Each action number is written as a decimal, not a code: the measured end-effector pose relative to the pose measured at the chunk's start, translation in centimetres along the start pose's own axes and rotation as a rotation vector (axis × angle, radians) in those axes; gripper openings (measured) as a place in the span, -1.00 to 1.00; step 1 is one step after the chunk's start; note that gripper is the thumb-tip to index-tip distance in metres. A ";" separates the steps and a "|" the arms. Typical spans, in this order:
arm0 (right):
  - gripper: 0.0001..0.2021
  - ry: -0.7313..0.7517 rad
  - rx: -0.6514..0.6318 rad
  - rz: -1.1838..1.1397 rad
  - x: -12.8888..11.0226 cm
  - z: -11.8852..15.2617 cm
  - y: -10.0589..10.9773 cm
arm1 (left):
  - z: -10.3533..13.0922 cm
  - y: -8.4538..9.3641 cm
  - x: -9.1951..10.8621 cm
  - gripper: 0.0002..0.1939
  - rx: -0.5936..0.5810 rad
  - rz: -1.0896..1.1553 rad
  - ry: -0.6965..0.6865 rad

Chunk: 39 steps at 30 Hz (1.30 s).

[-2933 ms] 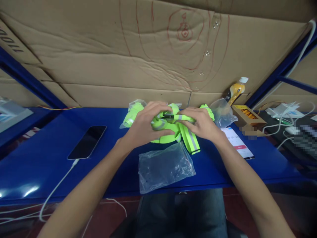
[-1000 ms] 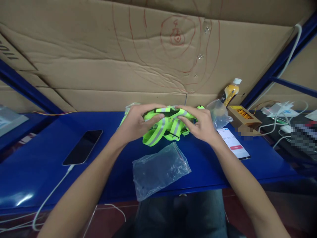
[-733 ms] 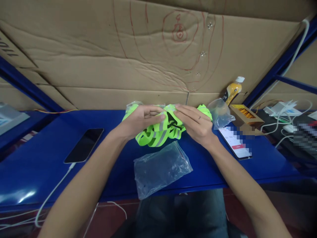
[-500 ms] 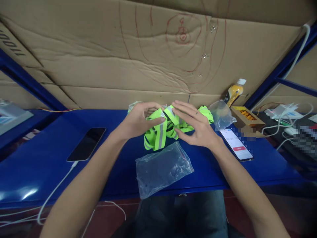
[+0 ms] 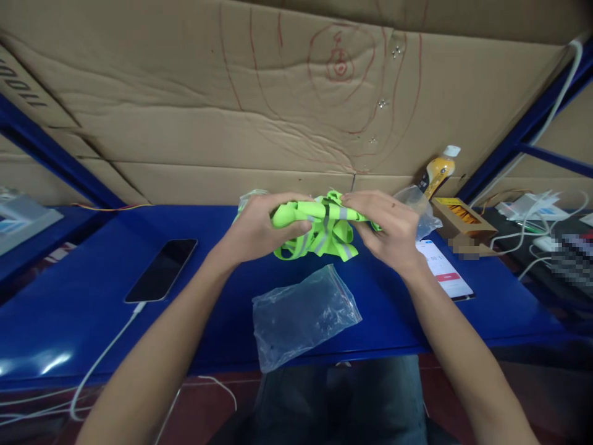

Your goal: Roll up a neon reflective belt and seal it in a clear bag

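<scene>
Head view: we grip the neon-yellow reflective strap bundle point(image 5: 324, 225) above the blue table point(image 5: 92, 296), left hand point(image 5: 254, 228) and right hand point(image 5: 393, 232) both clenched on it. We read no lettering on the strap bundle.

The left hand point(image 5: 257, 227) covers one end of the bundled strap point(image 5: 319, 225), and the right hand point(image 5: 391, 232) covers the other, so how the ends are folded cannot be told. Behind the hands, a bagged strap point(image 5: 245, 201) shows only as a sliver. The bottle point(image 5: 435, 173) is partly hidden by a crumpled bag point(image 5: 419, 213). The lit phone point(image 5: 445, 275) has its near corner under the right wrist, and its text is too small to read. Patches beside the box point(image 5: 463, 219) and at the right edge are blurred out. The worktop point(image 5: 92, 296) runs off both sides.
</scene>
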State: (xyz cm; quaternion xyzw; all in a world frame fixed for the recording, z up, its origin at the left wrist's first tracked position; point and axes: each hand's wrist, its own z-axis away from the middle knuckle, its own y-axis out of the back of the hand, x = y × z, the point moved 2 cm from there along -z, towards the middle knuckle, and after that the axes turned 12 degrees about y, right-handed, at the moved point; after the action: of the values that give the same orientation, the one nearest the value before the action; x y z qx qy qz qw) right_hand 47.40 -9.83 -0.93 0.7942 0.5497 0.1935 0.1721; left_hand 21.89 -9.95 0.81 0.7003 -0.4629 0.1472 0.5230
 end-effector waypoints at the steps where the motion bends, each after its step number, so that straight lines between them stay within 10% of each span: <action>1: -0.69 0.030 0.017 0.035 0.0 0.3 -0.3 | 0.0 -0.1 0.0 -0.48 -0.034 0.067 0.009; 8: -0.57 0.206 0.059 0.114 -0.4 0.8 -2.0 | 0.2 -1.3 -0.1 -0.55 -0.078 0.545 0.241; 16: -0.62 -0.005 0.004 0.003 -0.6 -0.6 -1.2 | 0.3 0.8 -0.1 -0.66 -0.025 0.126 0.054; 24: -0.52 -0.176 -0.353 -0.197 0.5 -0.1 -0.8 | 1.5 -1.5 1.5 -0.78 0.050 -0.190 -0.135; 28: -0.61 -0.133 -0.251 -0.154 0.5 0.0 -0.7 | 1.0 -1.5 1.3 -0.72 0.145 -0.182 -0.095; 39: -0.41 0.148 -0.075 0.212 -0.8 1.0 -2.8 | 0.2 -1.0 -0.2 -0.62 -0.242 0.306 0.346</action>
State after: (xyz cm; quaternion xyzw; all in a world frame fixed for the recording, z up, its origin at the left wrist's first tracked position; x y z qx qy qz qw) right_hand 45.38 -9.67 -3.23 0.8244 0.4661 0.2893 0.1392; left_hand 22.57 -10.02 -0.04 0.5190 -0.4814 0.2858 0.6459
